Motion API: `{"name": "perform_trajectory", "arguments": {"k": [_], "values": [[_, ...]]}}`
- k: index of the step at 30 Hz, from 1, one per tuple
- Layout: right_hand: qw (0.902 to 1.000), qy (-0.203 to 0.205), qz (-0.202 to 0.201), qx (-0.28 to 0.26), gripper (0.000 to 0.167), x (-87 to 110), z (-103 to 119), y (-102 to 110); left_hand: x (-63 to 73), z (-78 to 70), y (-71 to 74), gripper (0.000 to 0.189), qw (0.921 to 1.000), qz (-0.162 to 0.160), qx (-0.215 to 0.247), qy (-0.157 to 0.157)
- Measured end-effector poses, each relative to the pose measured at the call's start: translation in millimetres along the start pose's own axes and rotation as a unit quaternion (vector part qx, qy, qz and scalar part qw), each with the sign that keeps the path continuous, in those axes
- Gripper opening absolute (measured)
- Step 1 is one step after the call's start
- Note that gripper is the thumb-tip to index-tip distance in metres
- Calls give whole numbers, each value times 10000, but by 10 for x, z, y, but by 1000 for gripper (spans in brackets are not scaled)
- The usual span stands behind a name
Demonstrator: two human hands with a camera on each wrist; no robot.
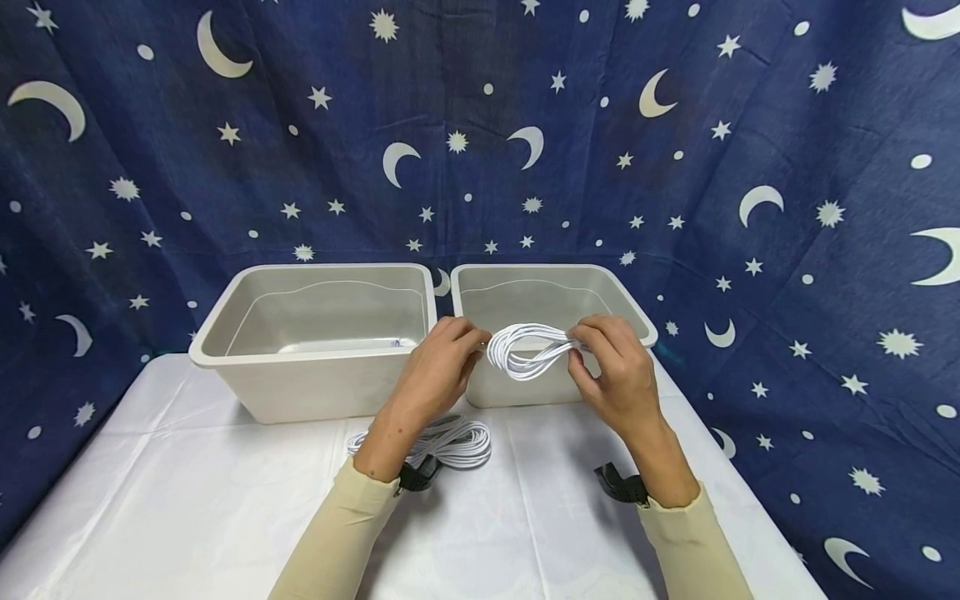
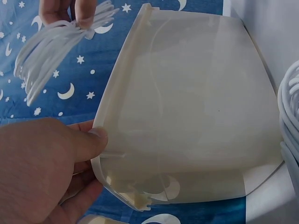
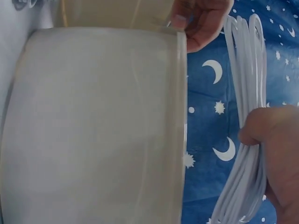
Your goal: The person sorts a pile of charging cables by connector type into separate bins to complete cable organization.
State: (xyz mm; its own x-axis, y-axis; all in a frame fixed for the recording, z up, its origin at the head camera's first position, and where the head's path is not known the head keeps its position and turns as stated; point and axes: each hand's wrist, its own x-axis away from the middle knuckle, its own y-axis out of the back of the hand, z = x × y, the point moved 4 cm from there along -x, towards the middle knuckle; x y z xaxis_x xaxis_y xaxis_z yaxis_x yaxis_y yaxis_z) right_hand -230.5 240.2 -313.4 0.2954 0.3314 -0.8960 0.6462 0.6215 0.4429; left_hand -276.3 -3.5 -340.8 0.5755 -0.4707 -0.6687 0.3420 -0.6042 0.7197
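Observation:
My right hand (image 1: 618, 375) pinches a looped bundle of white cable (image 1: 517, 367) near its right end, with the loop reaching left. This bundle hangs over the front rim of the right bin (image 1: 540, 268). My left hand (image 1: 438, 367) is just left of the loop, beside the bin's left front corner, thumb and fingers together. A thin small piece with a shiny tip (image 3: 169, 22) sticks out at its fingertips; I cannot tell what it is. A second white cable bundle (image 1: 465, 446) lies on the table, partly behind my left wrist.
A left grey-white bin (image 1: 300, 362) stands beside the right one, with a small bluish mark (image 1: 396, 343) on its shiny floor. A white cloth covers the table (image 1: 187, 500). Behind hangs a blue curtain (image 1: 480, 108) with moons and stars.

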Motion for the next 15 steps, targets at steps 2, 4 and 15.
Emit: {"name": "perform_trajectory", "arguments": {"k": [2, 4, 15], "values": [[10000, -53, -54, -2, 17, 0, -19, -22, -4, 2, 2, 21, 10000, -19, 24, 16], [9999, -105, -129, 18, 17, 2, -38, -43, -8, 3, 3, 21, 10000, -28, 57, 29], [9978, -431, -468, 183, 17, 87, -173, -163, -10, -7, -5, 21, 10000, -63, 51, -39]]}}
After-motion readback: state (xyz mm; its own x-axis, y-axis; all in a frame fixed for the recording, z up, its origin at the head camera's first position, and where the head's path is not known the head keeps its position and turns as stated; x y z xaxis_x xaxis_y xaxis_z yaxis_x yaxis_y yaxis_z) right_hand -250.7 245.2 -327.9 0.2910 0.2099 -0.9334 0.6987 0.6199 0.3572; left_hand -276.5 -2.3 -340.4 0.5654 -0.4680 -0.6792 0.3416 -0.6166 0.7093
